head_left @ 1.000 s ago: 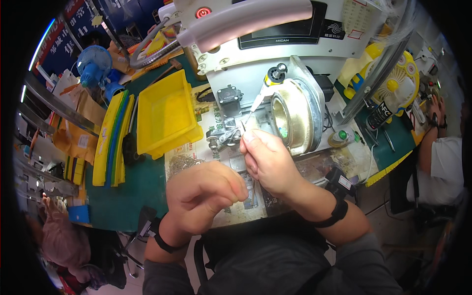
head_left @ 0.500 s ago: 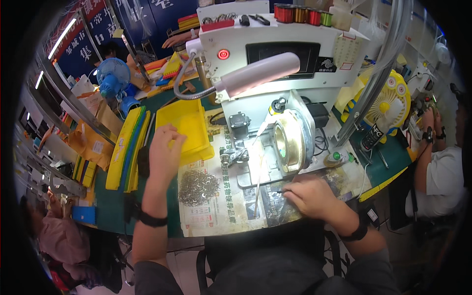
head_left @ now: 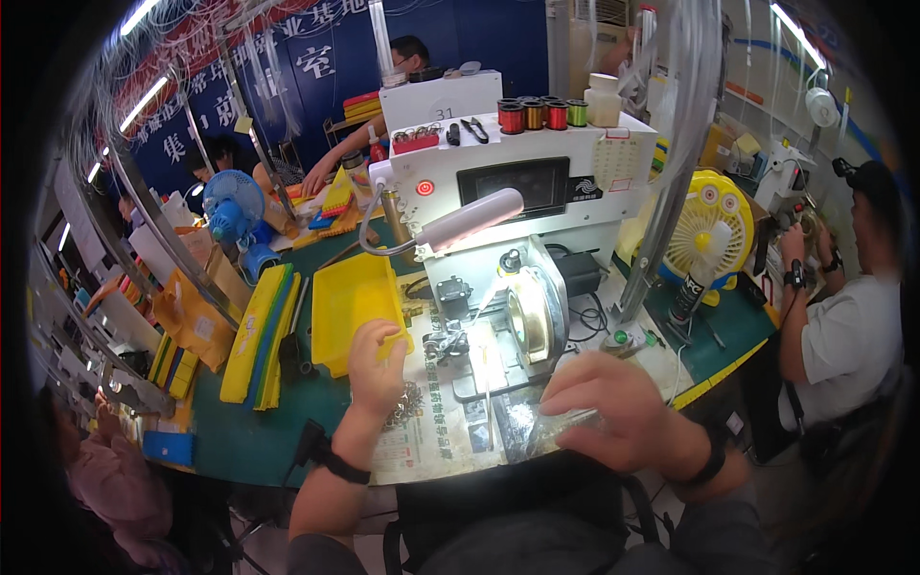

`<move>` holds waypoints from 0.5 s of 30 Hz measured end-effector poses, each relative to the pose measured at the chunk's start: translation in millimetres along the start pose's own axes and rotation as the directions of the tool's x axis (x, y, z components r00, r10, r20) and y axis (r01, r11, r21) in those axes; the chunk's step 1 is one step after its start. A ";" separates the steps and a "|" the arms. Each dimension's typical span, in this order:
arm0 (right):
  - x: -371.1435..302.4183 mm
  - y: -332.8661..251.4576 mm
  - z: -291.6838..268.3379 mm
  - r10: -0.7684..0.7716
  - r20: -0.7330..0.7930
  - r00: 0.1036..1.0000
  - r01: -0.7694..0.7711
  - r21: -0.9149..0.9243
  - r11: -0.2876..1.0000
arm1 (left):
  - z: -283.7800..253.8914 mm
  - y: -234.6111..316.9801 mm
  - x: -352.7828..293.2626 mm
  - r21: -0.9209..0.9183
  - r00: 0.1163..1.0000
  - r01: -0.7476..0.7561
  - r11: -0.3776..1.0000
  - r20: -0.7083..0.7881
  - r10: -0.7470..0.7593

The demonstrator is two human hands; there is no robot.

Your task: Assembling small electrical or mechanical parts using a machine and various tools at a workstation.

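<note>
Left hand (head_left: 376, 369) is curled loosely, gripping nothing, at the yellow tray's (head_left: 347, 305) front corner above the small metal parts (head_left: 406, 404), right hand (head_left: 613, 410) pinches a clear bag (head_left: 551, 426) by the desk's front edge, so I'd keep that bag steady and low.

A factory assembly workshop: a white winding machine (head_left: 517, 192) topped with wire spools (head_left: 537, 115), yellow parts trays (head_left: 350, 307) on a green surface (head_left: 259, 431), desk fans, and co-workers at neighbouring stations.
</note>
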State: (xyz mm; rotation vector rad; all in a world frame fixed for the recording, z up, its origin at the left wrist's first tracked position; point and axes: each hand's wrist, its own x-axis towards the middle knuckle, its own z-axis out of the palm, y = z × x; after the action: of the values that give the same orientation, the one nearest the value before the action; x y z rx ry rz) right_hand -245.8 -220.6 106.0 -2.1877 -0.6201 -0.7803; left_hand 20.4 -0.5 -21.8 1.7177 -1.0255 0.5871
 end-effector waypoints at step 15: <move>57.3 -73.9 -13.5 -0.177 -0.323 0.930 0.295 0.367 0.882 | -5.2 -11.4 -6.9 0.001 0.998 0.047 0.999 -0.029 -0.047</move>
State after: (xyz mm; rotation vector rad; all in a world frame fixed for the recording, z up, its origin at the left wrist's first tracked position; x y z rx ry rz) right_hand -256.6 -173.7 187.4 -1.5991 -0.8331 -0.9695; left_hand 27.0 8.3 -31.0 1.7254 -0.9619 0.5819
